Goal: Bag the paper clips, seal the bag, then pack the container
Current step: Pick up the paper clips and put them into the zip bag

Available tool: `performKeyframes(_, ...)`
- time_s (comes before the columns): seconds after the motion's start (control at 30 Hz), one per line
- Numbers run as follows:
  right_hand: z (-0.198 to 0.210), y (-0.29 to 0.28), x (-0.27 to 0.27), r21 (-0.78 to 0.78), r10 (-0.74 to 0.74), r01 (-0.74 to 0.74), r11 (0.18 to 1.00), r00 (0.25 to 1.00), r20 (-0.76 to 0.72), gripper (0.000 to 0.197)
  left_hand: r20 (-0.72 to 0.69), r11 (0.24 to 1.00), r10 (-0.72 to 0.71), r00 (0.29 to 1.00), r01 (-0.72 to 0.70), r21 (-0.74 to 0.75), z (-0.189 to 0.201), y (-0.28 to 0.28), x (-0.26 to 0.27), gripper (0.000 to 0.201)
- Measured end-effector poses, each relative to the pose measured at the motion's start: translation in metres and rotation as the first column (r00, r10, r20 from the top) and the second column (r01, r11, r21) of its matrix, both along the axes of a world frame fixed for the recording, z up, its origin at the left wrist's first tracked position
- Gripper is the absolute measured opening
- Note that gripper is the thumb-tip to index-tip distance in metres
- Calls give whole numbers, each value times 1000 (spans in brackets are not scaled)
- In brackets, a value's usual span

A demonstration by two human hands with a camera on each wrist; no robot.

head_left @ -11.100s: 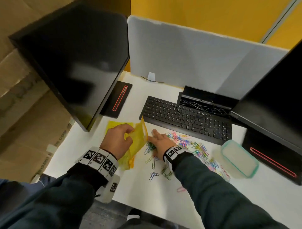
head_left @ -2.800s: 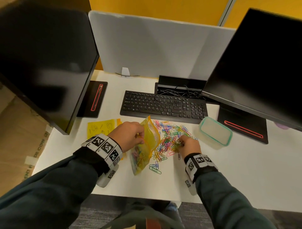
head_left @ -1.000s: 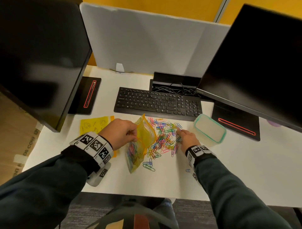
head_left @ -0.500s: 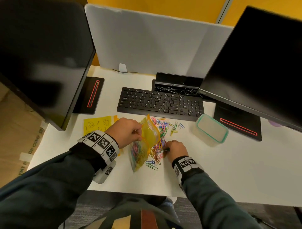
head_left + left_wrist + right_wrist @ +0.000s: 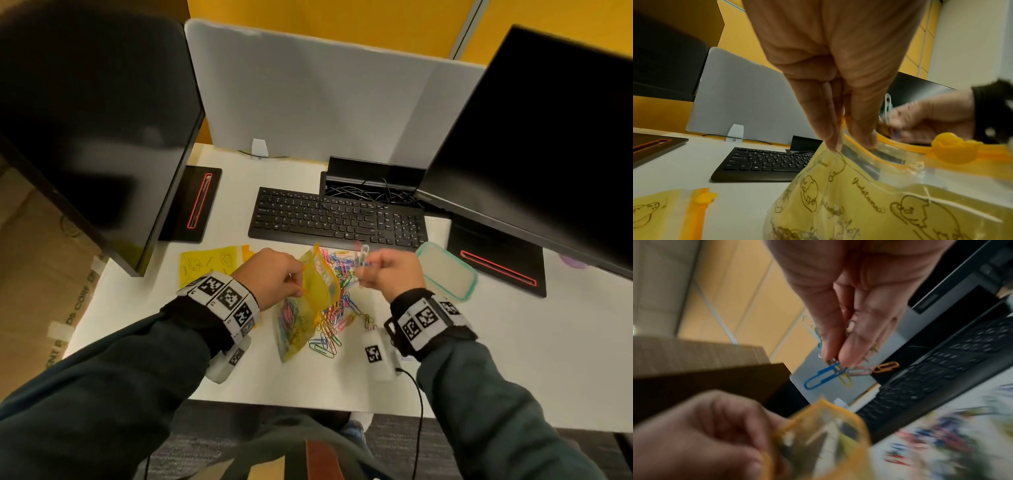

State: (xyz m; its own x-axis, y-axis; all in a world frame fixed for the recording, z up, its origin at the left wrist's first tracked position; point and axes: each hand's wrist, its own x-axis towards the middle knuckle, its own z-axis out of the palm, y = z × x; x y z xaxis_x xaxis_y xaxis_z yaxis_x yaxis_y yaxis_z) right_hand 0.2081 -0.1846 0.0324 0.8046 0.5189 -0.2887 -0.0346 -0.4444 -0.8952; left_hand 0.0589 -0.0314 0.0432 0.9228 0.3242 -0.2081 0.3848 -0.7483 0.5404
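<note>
My left hand (image 5: 274, 281) pinches the near rim of a yellow zip bag (image 5: 310, 301) and holds its mouth open; coloured clips show through its lower part. The bag (image 5: 890, 194) has an orange slider (image 5: 953, 149) on its zip strip. My right hand (image 5: 390, 270) is raised just right of the bag mouth, pinching a bunch of paper clips (image 5: 830, 373) that dangle from its fingertips (image 5: 846, 356). A loose pile of coloured paper clips (image 5: 337, 301) lies on the white desk beside the bag. The clear container with a teal rim (image 5: 445, 270) stands to the right.
A black keyboard (image 5: 339, 219) lies behind the pile, with a cable tray (image 5: 370, 178) behind it. Two dark monitors (image 5: 96, 113) (image 5: 548, 144) stand left and right on black bases. A second yellow bag (image 5: 209, 265) lies flat at the left. The desk's front edge (image 5: 308, 406) is near.
My right hand has lifted off the pile with a bunch of clips and risen beside the bag mouth. My left hand still holds the bag open in the same place.
</note>
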Motion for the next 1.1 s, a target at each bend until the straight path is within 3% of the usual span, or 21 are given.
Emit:
performKeyframes(0.07, 17, 12, -9, 127, 42, -33, 991, 997, -71, 21, -1, 1000, 2, 1000, -2, 0, -1, 0, 1, 9)
performKeyframes(0.13, 21, 22, -19, 143, 75, -66, 988, 996, -57, 27, 1, 1000, 3, 1000, -3, 7, -1, 0, 1, 10)
performKeyframes(0.27, 5, 30, -32, -45, 169, -167, 985, 985, 45, 35, 10, 1000, 3, 1000, -3, 9, 0, 1, -1, 9)
performKeyframes(0.4, 0, 31, -38, -145, 316, -304, 942, 947, 66, 22, 27, 1000, 17, 999, -17, -2, 0, 3, -2, 8)
performKeyframes(0.57, 7, 10, -19, -110, 179, -171, 979, 982, 60, 33, 29, 1000, 21, 999, -22, 6, -1, 3, -3, 7)
performKeyframes(0.63, 4, -16, -6, -194, 124, -111, 975, 991, 54, 30, 31, 1000, 25, 999, -25, 8, -2, 3, -4, 7)
performKeyframes(0.7, -9, -46, 1, -374, 106, -82, 924, 993, 46, 21, 36, 1000, 30, 999, -30, 7, -2, 3, -5, 6)
performKeyframes(0.8, -36, -82, -1, -668, 191, -133, 733, 982, 13, 29, 36, 999, 33, 999, -33, 2, -3, 3, -4, 4)
performKeyframes(0.9, -56, -96, -8, -770, 271, -194, 608, 962, -28, 35, 33, 1000, 25, 999, -26, 3, -3, 3, -2, 4)
performKeyframes(1.1, -68, -80, -11, -747, 306, -164, 644, 951, 56, 11, 35, 1000, 16, 999, -16, -8, -2, 0, 0, 6)
